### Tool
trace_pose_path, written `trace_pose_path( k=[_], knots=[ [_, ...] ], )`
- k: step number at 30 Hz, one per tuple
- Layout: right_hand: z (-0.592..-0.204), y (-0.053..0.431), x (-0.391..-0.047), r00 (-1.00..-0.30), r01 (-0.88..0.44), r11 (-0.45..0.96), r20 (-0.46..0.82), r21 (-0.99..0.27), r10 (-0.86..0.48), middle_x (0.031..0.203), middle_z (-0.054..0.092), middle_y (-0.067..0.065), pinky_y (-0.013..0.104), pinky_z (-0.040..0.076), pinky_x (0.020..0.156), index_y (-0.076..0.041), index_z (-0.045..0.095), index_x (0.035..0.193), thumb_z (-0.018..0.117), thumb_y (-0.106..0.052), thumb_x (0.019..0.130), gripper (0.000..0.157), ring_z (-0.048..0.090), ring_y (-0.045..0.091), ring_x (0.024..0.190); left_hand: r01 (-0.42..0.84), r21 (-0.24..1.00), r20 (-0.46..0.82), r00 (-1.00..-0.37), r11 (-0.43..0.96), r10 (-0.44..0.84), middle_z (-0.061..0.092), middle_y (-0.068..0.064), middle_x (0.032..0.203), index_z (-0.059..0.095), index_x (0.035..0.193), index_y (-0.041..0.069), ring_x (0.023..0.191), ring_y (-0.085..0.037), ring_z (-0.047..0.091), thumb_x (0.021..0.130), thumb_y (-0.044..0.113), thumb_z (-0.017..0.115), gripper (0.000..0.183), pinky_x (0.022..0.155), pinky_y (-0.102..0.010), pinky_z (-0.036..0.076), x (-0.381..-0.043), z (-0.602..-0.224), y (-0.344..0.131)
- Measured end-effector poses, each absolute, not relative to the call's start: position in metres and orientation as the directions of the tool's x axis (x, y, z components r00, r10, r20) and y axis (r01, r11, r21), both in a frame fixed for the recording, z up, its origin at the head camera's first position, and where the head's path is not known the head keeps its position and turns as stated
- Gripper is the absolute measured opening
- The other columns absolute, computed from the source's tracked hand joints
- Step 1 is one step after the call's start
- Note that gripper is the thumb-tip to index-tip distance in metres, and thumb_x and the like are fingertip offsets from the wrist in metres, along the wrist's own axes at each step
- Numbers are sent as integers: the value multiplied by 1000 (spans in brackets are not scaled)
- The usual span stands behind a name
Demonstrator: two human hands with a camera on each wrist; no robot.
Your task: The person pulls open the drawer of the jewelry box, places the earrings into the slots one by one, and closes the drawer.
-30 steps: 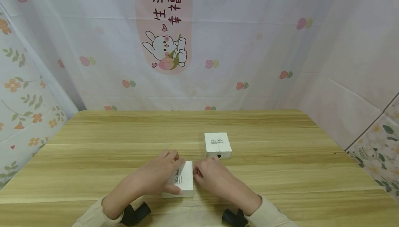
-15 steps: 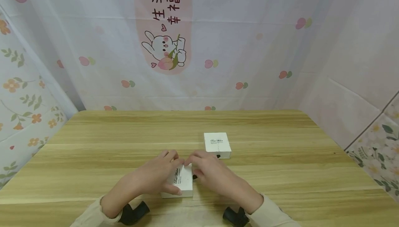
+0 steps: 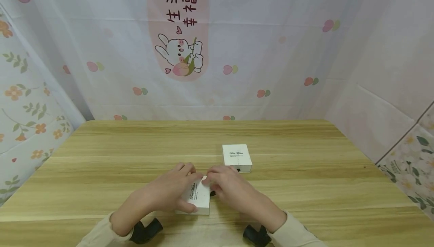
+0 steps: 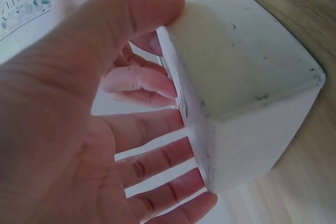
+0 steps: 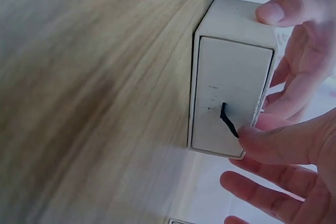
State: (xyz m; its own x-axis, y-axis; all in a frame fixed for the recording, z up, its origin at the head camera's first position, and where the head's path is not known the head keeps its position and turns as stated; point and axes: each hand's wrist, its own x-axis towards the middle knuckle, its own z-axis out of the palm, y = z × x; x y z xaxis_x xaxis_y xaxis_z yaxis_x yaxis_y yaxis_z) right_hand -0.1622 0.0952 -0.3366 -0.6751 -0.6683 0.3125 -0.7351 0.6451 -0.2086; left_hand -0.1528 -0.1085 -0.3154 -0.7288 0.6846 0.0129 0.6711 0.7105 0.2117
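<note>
A white drawer-style box with "Best Wishes" lettering lies on the table. My left hand holds it, thumb on the near side and fingers across the lettered top. In the left wrist view, the thumb presses a scuffed side wall. My right hand is at the box's right end. The right wrist view has that end's drawer face flush within the sleeve. A black ribbon tab hangs from it, and my right thumb touches the face at the tab's tip. Other right fingers extend loosely.
Behind my right hand stands a second white box with the same lettering and a black tab facing me. The wooden table reaches back to a printed curtain. Black wrist mounts sit under both forearms.
My right hand has gone from curled fingers at the tab to fingertips at the box's right top edge, exposing the tab. The left hand keeps its hold. The box stays in place.
</note>
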Motion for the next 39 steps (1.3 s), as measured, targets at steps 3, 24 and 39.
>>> trace_pose_path(
  k=[3,24,39],
  knots=[
    [-336,95,-162,-685,-725,660,310,-197,-659,95,64,-7,30,44,77,-16,71,89,70,-4,78,17,59,10,96,674,210,14,-726,708,688,47,2,112,53,128,8,96,-13,39,73,42,74,68,78,-27,43,-154,-316,-108],
    [-330,91,-152,-735,-644,765,276,3,-620,83,59,-9,34,42,79,-19,67,76,74,-17,77,8,54,12,84,593,171,65,-804,787,591,52,-12,122,52,128,1,109,-25,49,76,48,71,73,88,-40,47,-143,-312,-100],
    [-331,87,-143,-719,-598,785,327,160,-614,75,54,-8,35,41,87,-20,60,68,75,-25,75,17,53,15,84,512,-29,209,-836,858,506,54,-10,88,59,112,15,80,-23,50,74,46,71,51,63,-35,45,-133,-325,-87]
  ],
)
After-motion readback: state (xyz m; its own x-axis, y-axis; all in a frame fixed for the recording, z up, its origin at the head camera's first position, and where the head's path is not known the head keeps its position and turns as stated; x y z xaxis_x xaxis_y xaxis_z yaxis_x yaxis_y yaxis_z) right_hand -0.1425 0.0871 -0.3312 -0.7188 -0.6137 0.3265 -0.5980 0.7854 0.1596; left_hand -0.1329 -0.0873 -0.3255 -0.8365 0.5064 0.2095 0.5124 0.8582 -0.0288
